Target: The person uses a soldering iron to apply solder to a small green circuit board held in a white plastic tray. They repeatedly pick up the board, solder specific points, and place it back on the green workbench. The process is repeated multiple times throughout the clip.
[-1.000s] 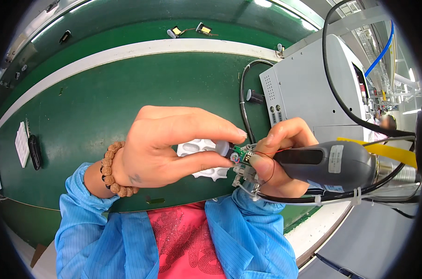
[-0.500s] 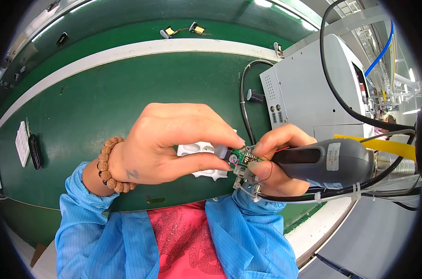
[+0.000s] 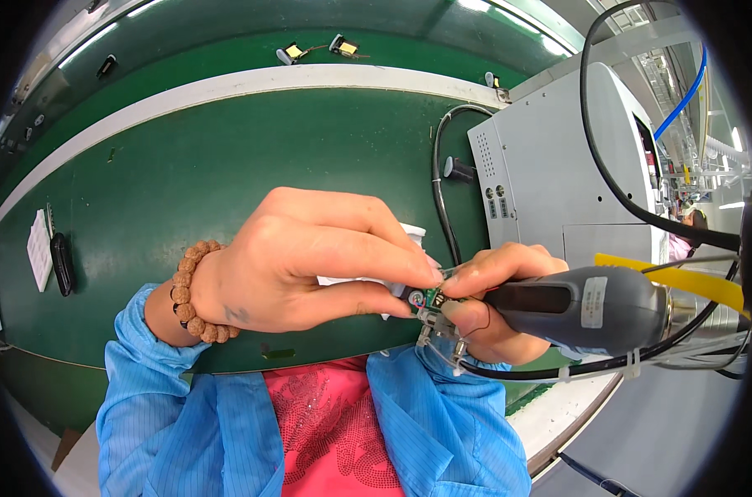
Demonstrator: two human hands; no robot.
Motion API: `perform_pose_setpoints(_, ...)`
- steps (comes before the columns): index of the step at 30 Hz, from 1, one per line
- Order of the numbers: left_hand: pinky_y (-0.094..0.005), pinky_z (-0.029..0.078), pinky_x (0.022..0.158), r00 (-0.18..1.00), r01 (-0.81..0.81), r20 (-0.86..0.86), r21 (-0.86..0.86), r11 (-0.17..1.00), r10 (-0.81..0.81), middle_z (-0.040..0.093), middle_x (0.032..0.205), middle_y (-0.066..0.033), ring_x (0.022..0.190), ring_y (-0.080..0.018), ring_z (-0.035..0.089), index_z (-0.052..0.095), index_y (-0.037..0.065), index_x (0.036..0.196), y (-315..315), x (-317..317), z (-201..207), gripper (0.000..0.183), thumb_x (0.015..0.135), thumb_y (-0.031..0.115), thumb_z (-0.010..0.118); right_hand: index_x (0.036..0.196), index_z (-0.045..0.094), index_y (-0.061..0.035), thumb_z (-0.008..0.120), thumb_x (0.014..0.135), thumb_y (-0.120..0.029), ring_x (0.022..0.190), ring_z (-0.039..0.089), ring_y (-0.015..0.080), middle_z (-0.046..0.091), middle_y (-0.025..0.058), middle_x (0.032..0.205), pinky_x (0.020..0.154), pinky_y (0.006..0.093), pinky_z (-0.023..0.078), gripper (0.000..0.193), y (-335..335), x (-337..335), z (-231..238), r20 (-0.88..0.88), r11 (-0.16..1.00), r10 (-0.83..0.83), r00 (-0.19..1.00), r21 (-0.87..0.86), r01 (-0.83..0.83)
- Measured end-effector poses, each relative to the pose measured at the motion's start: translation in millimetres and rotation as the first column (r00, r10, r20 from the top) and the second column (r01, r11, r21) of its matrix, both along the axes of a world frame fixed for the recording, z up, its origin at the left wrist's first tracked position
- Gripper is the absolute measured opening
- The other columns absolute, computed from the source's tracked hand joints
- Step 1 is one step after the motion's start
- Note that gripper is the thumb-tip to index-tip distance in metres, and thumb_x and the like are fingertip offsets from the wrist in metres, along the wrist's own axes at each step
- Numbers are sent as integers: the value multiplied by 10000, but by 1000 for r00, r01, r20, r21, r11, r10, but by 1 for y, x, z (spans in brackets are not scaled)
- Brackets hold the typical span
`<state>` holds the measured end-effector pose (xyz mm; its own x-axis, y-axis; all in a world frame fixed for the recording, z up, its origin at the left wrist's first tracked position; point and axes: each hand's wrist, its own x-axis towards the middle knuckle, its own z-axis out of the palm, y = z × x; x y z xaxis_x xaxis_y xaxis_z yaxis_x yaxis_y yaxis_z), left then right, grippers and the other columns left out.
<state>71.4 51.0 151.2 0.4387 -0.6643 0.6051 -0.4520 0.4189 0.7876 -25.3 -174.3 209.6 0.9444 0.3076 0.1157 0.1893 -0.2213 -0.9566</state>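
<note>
My left hand (image 3: 309, 261), with a beaded bracelet at the wrist, pinches the left end of a small green circuit board (image 3: 431, 298) between thumb and forefinger. From the other side, my right hand (image 3: 508, 290) grips the same board with its thumb and fingertips. Much of the board is hidden by my fingers. Just under it sits a clear plastic fixture (image 3: 439, 321) with metal fittings. A thick grey tool body (image 3: 591, 300) lies sideways against my right hand, its narrow end toward the board. Behind my left fingers, a white moulded tray (image 3: 415, 234) is mostly covered.
A large grey machine (image 3: 550, 157) stands at the right, with a black cable (image 3: 439, 195) curving beside it. A dark cylindrical part (image 3: 459, 170) lies near it. Small yellow-wrapped parts (image 3: 343, 46) rest beyond the white ledge (image 3: 251, 81). A black case (image 3: 62, 263) lies far left.
My hands have come closer together around the board, covering more of it. My left hand has shifted slightly right and down, hiding more of the tray's lower part.
</note>
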Motion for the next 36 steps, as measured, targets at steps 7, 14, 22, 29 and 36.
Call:
perform_pose_setpoints(7,-343,570,757,994,-111,12,114,987,111,728,1011,-188,893,-274,716,715,-18,1040,9,-3,-1,303,750,9,798,1252,514,2,850,750,-26,656,578,62,625,49,776,574,214,450,605,-15,-4,-5,10,985,55,998,165,-56)
perform_pose_setpoints(14,-365,552,822,920,-393,120,278,877,374,731,1011,-142,965,-278,701,725,4,1023,-9,3,-84,246,783,28,772,1163,448,14,881,728,-186,578,556,136,571,68,742,513,272,439,646,-21,-14,-9,283,923,-55,958,379,-59)
perform_pose_setpoints(22,-431,532,957,933,-359,164,339,869,321,729,1025,-130,1010,-298,693,727,13,1008,-25,-5,-130,228,791,66,773,1039,467,-64,759,854,-403,505,529,104,530,15,714,465,234,448,484,-17,-22,-6,435,942,-112,893,332,-44)
perform_pose_setpoints(29,-457,523,980,914,-404,104,305,862,392,719,1043,-152,1011,-291,693,716,-15,1005,-19,-43,-131,231,782,23,764,1030,510,-97,748,858,-470,506,538,66,536,-24,677,469,188,462,475,-9,-13,-8,441,909,-153,885,415,-49)
perform_pose_setpoints(36,-452,513,990,900,-424,42,316,849,434,717,1052,-153,1035,-294,685,713,-13,1015,-18,-48,-135,258,769,30,776,1043,528,-91,735,862,-491,514,559,72,574,-9,683,478,195,476,486,17,4,-20,455,922,-123,882,381,-68)
